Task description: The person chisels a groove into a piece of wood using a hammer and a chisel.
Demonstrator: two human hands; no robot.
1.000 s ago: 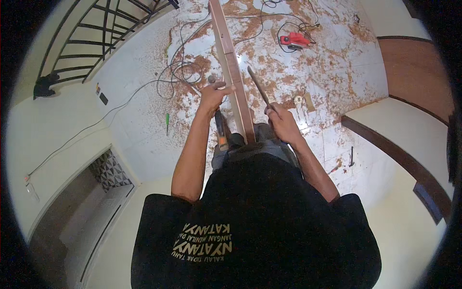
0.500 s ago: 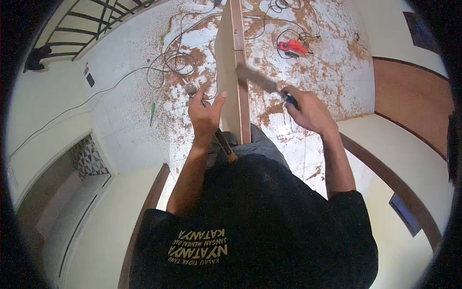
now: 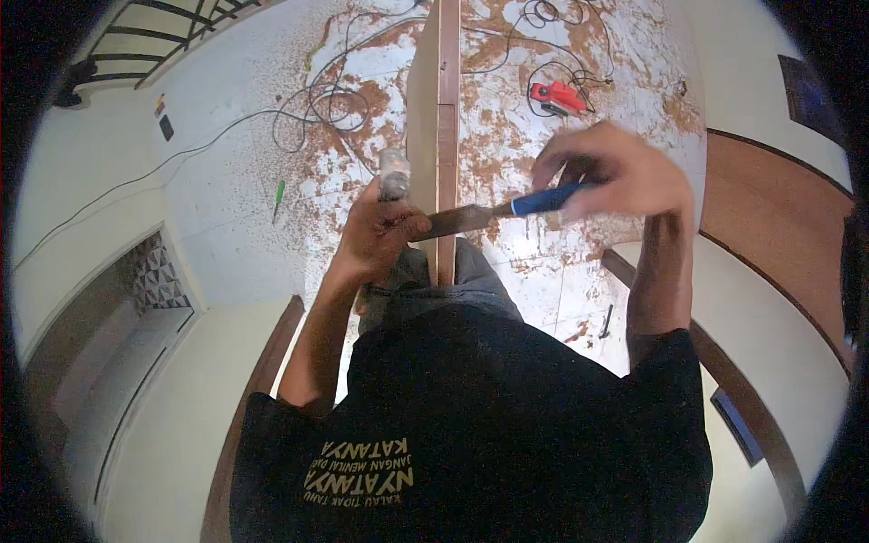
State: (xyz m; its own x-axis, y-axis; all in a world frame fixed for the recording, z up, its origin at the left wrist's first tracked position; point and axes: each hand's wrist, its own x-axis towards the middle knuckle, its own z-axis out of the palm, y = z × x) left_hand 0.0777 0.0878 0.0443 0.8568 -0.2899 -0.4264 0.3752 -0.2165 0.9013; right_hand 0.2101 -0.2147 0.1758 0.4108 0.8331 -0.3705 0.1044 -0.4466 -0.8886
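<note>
A door-like panel (image 3: 447, 136) stands on edge between my legs, its narrow reddish-brown edge facing up. A chisel (image 3: 543, 200) with a blue handle and a flat dark blade lies crosswise over that edge. On the panel's left, my left hand (image 3: 376, 231) is closed round a hammer (image 3: 395, 176) with a rounded metal head, while its thumb and fingers meet the chisel's blade end. The hammer's handle is hidden. My right hand (image 3: 625, 176), blurred by motion, is curled loosely about the end of the blue handle, fingers above and thumb below.
Brown shavings litter the white tiled floor. A red power tool (image 3: 558, 98) lies beyond on the right with its cable. Looped black cable (image 3: 330, 113) and a green-handled screwdriver (image 3: 280, 192) are on the left. Near my right leg lies a thin dark tool (image 3: 606, 322).
My right hand has moved right and nearer, and the chisel now lies level across the panel's edge. My left hand has come in to its blade, the hammer head now beside the panel.
</note>
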